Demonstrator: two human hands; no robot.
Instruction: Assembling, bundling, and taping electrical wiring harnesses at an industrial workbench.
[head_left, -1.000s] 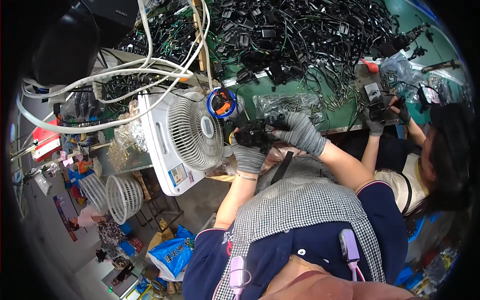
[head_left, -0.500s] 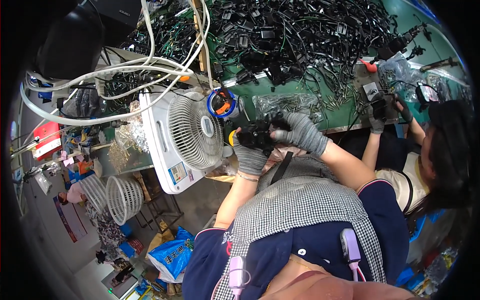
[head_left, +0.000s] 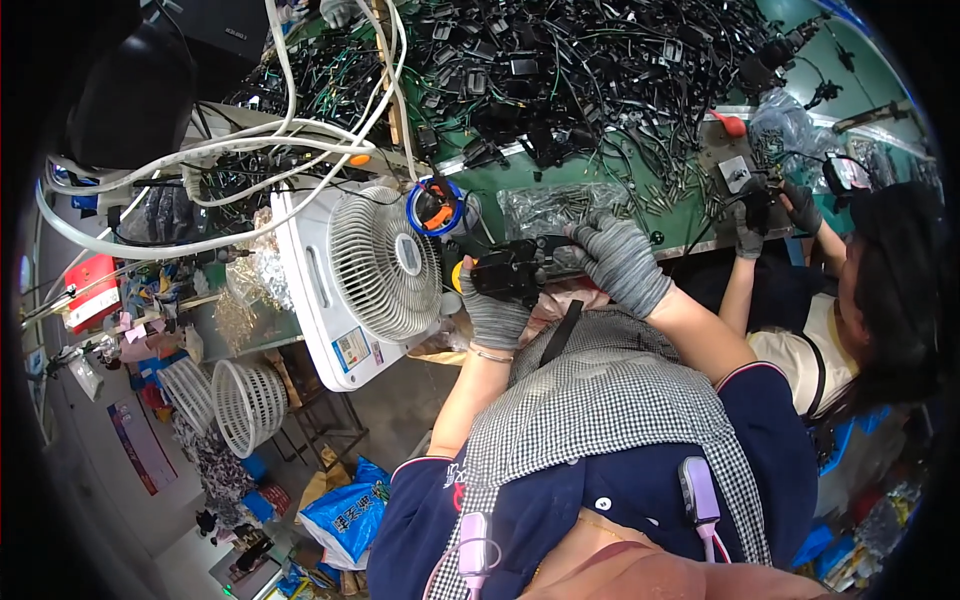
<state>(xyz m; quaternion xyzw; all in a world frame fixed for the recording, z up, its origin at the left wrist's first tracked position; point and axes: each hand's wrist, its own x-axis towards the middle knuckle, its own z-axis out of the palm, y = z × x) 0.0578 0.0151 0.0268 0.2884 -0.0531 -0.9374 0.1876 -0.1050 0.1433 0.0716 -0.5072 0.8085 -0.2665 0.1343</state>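
My left hand [head_left: 497,322], in a grey fingerless glove, is closed around a black plastic part [head_left: 508,272] in front of my apron. My right hand [head_left: 622,262], gloved the same way, has its fingers curled and its thumb at the right end of that part. The fingertips partly hide this end, so its exact shape does not show. Just beyond my hands lies a clear plastic bag [head_left: 562,205] with small metal pieces around it on the green bench [head_left: 478,182]. A blue-rimmed container [head_left: 436,207] with orange-handled items stands beyond my left hand.
A white fan [head_left: 385,258] stands close on my left, with white hoses [head_left: 235,237] looping over it. Black cabled parts [head_left: 560,75] are heaped across the bench. At my right a co-worker's gloved hands [head_left: 750,235] handle a black part. White baskets [head_left: 248,407] stand at the left.
My right hand has shifted slightly right and its fingers have moved toward the black part's end, showing more of the part. My left hand keeps its hold.
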